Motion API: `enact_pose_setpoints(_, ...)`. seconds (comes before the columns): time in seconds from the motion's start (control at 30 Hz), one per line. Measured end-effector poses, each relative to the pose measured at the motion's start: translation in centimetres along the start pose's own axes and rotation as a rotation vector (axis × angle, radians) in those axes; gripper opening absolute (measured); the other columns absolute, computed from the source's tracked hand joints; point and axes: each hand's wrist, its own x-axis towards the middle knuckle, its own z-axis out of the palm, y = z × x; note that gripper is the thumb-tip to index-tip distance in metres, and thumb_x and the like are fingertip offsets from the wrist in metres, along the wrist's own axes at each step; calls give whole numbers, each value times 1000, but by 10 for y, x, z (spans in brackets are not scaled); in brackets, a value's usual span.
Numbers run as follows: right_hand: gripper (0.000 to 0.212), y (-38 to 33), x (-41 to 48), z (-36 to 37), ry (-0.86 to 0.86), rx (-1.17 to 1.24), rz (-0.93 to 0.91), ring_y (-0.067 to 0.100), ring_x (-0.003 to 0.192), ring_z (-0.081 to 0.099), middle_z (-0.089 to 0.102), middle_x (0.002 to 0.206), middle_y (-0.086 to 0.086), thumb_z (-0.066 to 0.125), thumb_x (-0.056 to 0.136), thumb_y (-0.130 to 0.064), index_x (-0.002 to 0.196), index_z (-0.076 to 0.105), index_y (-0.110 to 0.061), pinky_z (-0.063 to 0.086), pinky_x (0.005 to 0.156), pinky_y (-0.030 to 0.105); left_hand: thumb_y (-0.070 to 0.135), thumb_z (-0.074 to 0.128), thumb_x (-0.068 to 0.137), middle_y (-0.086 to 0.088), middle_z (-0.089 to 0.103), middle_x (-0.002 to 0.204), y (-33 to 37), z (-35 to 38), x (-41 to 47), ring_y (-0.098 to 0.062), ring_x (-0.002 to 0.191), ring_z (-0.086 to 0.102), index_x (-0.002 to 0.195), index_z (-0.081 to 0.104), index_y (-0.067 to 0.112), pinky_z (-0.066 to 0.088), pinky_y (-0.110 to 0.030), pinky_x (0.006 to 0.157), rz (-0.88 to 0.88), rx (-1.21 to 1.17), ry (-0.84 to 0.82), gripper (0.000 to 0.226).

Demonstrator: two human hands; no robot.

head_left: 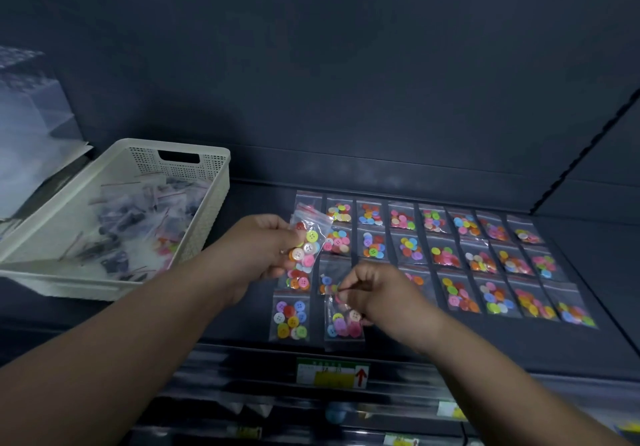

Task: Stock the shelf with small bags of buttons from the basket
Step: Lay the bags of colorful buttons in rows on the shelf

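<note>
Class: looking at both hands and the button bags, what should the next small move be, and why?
Probably the right hand releases the clear plastic bag of coloured buttons it pinches: it appears to lie in the front row on the dark shelf, while the left hand holds another such bag.

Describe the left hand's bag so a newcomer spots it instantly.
On the dark shelf, right of the white basket, button bags lie flat in a grid. At the grid's left edge the left hand pinches one bag. It alone is raised and tilted, not flat.
</note>
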Motion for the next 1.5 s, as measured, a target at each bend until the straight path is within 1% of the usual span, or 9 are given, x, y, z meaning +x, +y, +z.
enact_pose_setpoints(0.2, 22, 4, -2, 9, 41, -120, -27, -1, 51, 59, 62, 53, -14, 63, 87, -11, 72, 60, -26, 46, 55, 16, 22, 66, 86, -1, 67, 84, 0, 1, 3, -12, 64, 60, 73, 57, 18, 46, -22, 55, -22, 10, -13, 16)
enact_pose_setpoints(0.37, 24, 6, -3, 5, 118, -398, -153, 2, 73, 60, 62, 78, -16, 61, 86, -13, 77, 56, -35, 38, 57, 3, 22, 66, 86, 1, 66, 78, 2, 3, 4, -12, 62, 59, 74, 57, 18, 45, -22, 55, -20, 15, -24, 16)
enact_pose_setpoints(0.53, 27, 4, -1, 0, 95, -249, -161, 2, 70, 60, 64, 78, -8, 63, 82, -4, 73, 59, -29, 46, 63, 11, 22, 66, 87, 1, 64, 77, 5, 5, 5, -11, 60, 59, 75, 57, 18, 45, -20, 52, -14, 24, -26, 15)
enact_pose_setpoints(0.67, 31, -10, -8, -13, 143, -19, -324, 1, 67, 61, 60, 71, -9, 65, 80, 6, 74, 60, -24, 50, 66, 18, 22, 66, 86, 1, 64, 76, 8, 2, 6, -10, 60, 59, 76, 59, 17, 46, -21, 54, 3, 5, -26, 13)
enact_pose_setpoints(0.83, 23, 2, -19, -15, -104, -129, -263, 3, 76, 65, 70, 78, -12, 71, 79, -4, 74, 65, -25, 50, 71, 19, 21, 66, 86, 0, 65, 79, 8, 0, 7, -10, 59, 59, 74, 57, 17, 46, -21, 53, 10, -8, -11, 15)
enact_pose_setpoints(0.93, 12, 10, -17, -17, -33, -126, -238, 4, 73, 63, 69, 75, -9, 71, 81, -12, 76, 66, -22, 50, 71, 20, 21, 66, 86, -2, 66, 81, 6, -1, 7, -10, 59, 59, 74, 57, 17, 46, -20, 53, 2, -11, -12, 16)
enact_pose_setpoints(1.03, 15, 12, -13, -14, 53, -263, -268, -3, 70, 58, 64, 73, -16, 69, 83, -15, 73, 64, -26, 45, 67, 14, 21, 66, 86, -3, 66, 85, 4, -2, 8, -12, 62, 59, 74, 57, 17, 46, -22, 55, 0, -15, -10, 15)
enact_pose_setpoints(1.17, 4, 20, -11, -1, 19, -544, -359, 4, 82, 54, 55, 89, -13, 69, 81, -23, 82, 65, -25, 46, 75, 22, 22, 66, 86, -3, 66, 87, 4, 0, 9, -13, 64, 59, 74, 57, 17, 47, -23, 56, -9, -20, -14, 16)
enact_pose_setpoints(1.5, 15, 25, -4, 0, -127, -580, -517, 5, 105, 53, 67, 108, -4, 67, 81, -15, 95, 73, -17, 29, 83, -1, 22, 66, 86, -3, 65, 89, 2, -1, 8, -14, 66, 59, 73, 56, 18, 46, -22, 56, -25, -27, -13, 17)
